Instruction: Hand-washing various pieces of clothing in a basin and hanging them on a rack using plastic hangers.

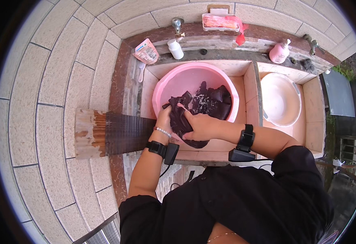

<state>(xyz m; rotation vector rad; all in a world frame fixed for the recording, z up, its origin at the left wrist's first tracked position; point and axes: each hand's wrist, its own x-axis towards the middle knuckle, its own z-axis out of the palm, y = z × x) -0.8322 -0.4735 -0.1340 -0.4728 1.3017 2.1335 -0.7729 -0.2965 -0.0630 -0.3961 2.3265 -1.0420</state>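
Observation:
A dark wet cloth or garment (181,120) is bunched between my two hands over the near rim of a pink plastic basin (236,100). My left hand (164,120) grips its left side, fingers partly hidden behind the fabric. From the right, my right hand (197,123) clasps the same bunch, thumb and fingers pressed into the folds. The rest of the dark fabric lies in cloudy water in the basin, with pale suds on it. Part of the cloth hangs over the basin's near edge. Just left of my left hand is a ridged washboard (129,134) with a worn wooden end.
The basin stands in a tiled sink; a divider (254,88) separates it from a second compartment holding a white basin (283,100). Along the back ledge are a pink pouch (147,52), a white bottle (175,49), a brush (141,72) and a pink pump bottle (279,53). Taps (178,26) project above.

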